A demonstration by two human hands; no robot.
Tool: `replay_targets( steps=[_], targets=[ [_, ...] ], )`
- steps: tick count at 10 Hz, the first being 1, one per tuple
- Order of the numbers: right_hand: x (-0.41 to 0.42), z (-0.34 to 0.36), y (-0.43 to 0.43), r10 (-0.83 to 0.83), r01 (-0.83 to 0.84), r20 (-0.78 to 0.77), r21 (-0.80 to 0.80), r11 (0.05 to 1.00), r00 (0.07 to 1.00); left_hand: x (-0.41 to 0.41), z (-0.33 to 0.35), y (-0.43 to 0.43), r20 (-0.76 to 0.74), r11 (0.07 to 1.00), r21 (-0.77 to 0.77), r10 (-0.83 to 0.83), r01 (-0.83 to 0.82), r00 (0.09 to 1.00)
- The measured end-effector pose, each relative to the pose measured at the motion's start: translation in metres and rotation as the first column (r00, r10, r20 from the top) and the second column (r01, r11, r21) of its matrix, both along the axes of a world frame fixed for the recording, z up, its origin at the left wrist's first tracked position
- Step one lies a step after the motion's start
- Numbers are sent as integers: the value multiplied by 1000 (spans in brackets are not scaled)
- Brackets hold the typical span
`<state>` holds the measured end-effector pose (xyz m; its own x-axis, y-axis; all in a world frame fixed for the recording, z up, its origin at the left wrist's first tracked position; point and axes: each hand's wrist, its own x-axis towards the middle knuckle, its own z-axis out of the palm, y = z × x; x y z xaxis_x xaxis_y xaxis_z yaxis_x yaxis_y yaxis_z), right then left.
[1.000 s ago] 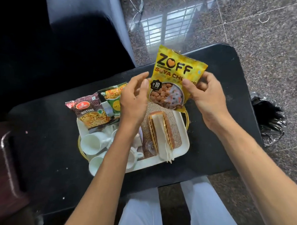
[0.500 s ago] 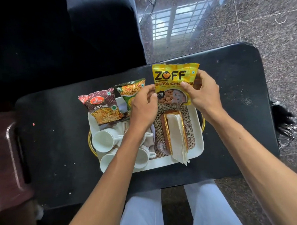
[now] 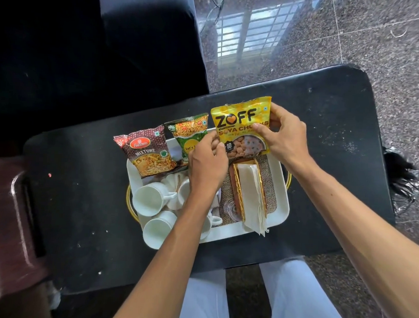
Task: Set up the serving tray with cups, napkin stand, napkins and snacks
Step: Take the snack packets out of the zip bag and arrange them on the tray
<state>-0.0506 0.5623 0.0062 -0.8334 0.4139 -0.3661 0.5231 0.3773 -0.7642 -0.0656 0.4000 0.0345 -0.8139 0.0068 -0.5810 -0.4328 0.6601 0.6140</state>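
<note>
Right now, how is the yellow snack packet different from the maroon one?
The yellow packet is pinched by both hands, the left hand and right hand; nobody touches the maroon packet. The yellow packet stands at the tray's far right; the maroon packet leans at its far left. Yellow reads ZOFF, maroon reads MIXTURE. Both are sealed snack pouches.

We've got a bright yellow ZOFF packet [image 3: 239, 121], a maroon dotted Haldiram's Mixture packet [image 3: 148, 151] and a green one [image 3: 188, 136]. White tray [image 3: 283, 183] with white cups [image 3: 149, 199], brown burlap mat [image 3: 268, 168], gold-edged napkin stand [image 3: 238, 189], on a black table [image 3: 81, 201].
</note>
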Motion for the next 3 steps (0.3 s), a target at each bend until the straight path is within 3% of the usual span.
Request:
replay_targets(
  steps=[2,3],
  targets=[
    [8,6,3,-94,94,-5,138,986,996,7,15,-4,-153,999,-39,-3,-3,988],
    [20,19,-5,-61,76,-91,182,980,994,13,20,-10,-267,996,-76,-71,53,961]
  ],
)
